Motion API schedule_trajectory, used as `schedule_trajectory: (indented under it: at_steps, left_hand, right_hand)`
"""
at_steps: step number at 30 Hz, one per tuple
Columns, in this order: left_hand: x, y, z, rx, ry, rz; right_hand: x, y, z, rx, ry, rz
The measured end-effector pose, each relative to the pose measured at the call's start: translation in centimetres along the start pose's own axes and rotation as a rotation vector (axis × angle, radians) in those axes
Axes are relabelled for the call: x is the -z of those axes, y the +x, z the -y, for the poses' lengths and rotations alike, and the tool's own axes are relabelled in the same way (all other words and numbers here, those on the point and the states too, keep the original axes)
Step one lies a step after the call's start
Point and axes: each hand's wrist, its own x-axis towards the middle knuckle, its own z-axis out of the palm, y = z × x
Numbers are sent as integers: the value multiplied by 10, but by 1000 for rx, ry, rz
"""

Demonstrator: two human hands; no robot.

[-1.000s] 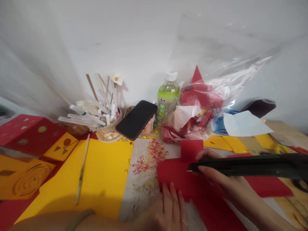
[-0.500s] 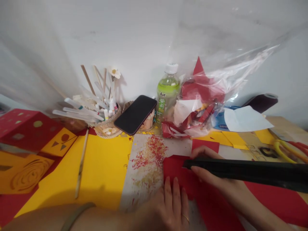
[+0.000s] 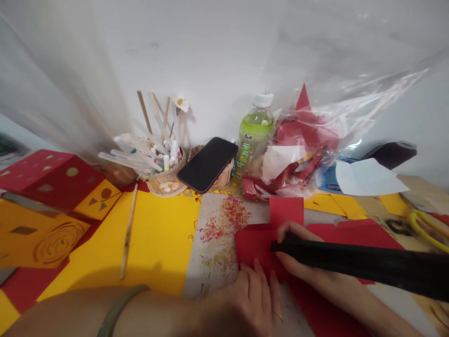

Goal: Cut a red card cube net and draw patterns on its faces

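Observation:
Dark red paper, with a folded top edge, lies on the stained white sheet in front of me. My left hand rests on its near edge, a ring on one finger and the fingers stretched over the paper, slightly bent; the thumb is hidden. Fingers and thumb of my right hand close around the narrow end of a long black bar-like tool, whose tip touches or hovers over the red paper. The tool's exact kind is unclear, and it hides part of that hand. Behind the hand lies a smaller red paper piece.
Yellow paper with a thin stick is at left, beside a red decorated box. Along the wall stand a pen basket, a phone, a bottle and a plastic bag of scraps. Yellow-handled scissors lie right.
The view has turned slightly left. The red papers have shifted left over the table, and the left fingers are more bent. The black tool remains in my right hand.

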Motion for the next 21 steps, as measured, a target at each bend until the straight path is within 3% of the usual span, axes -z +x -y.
schedule_trajectory:
  at_steps: [7, 15, 18, 21]
  left_hand:
    - [-7, -4, -3, 29, -124, -137]
    - [0, 2, 23, -99, -388, -25]
    - [2, 6, 39, -222, -439, 144]
    - [-2, 4, 51, -300, -532, 296]
  right_hand:
    - [18, 7, -3, -31, 104, 147]
    - [40, 5, -7, -176, 278, 372]
    - [42, 4, -5, -158, 333, 273]
    - [52, 0, 6, -77, 372, 69]
